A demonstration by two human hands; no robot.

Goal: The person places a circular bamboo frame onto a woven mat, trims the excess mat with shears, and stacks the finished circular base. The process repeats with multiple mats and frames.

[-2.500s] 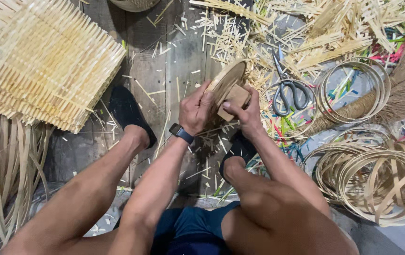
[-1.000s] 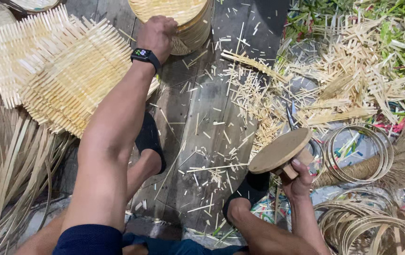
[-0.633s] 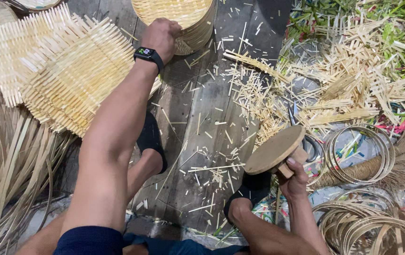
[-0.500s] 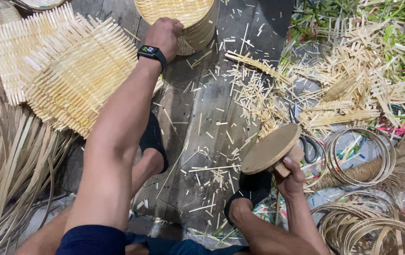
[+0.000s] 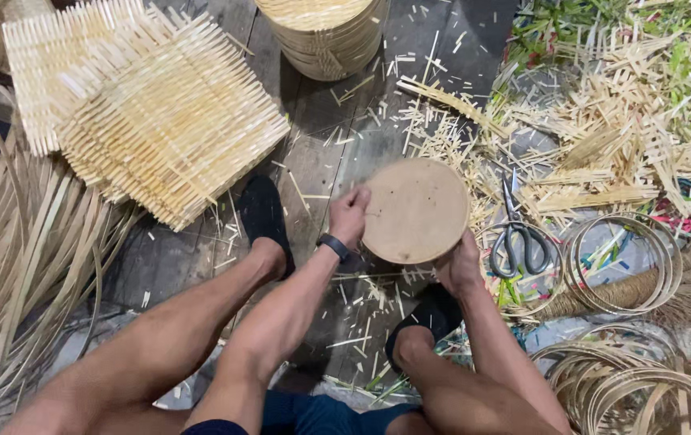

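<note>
Between both sets of fingers: round wooden disc (image 5: pixel 415 211), flat face up toward the camera. Left hand (image 5: pixel 349 216) fingers pinched closed on the disc's left edge; wristwatch (image 5: pixel 334 246) just behind it. Right hand (image 5: pixel 459 266) grips the disc from below at its lower right edge, fingers mostly hidden under it. Scissors (image 5: pixel 515 234) lie just right of the right fingers, bamboo hoops (image 5: pixel 621 262) further right. Woven mats (image 5: pixel 148 121) sit well left of the left fingers, basket (image 5: pixel 325 36) up ahead.

Evenly lit from above, soft and fairly bright. Short shadows under the legs; no glare. Sharp centre, slightly stretched edges.
</note>
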